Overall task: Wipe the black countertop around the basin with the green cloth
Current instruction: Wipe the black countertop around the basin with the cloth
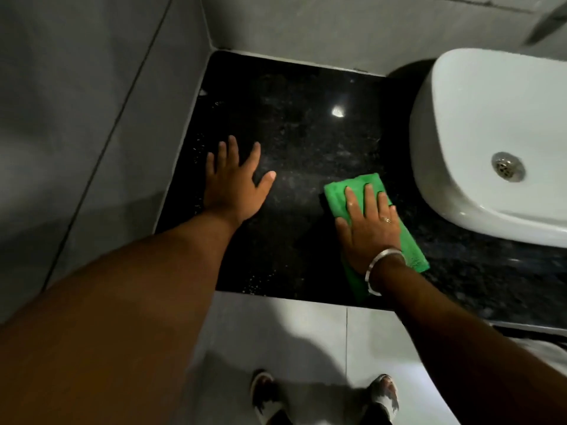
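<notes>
R hand presses the green cloth flat on the black counter, fingers slightly apart; basin just right of them. L hand braces, fingers splayed, holding nothing. Best approach: even pressure, overlapping strokes toward the basin's base & back corner.

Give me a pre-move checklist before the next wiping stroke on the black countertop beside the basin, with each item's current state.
1. Right hand flat on the green cloth: ok, palm and fingers press it down.
2. Green cloth lying on the black countertop: ok, folded and flat near the front edge.
3. Left hand out of the cloth's way: ok, it rests open on the counter to the left, apart from the cloth.
4. Path ahead free of objects: ok, nothing stands between the cloth and the back wall.
5. Clearance from the basin: ok, a dark strip of counter shows between them.
6. Counter already clean: cannot tell, pale specks show near the left edge.
</notes>
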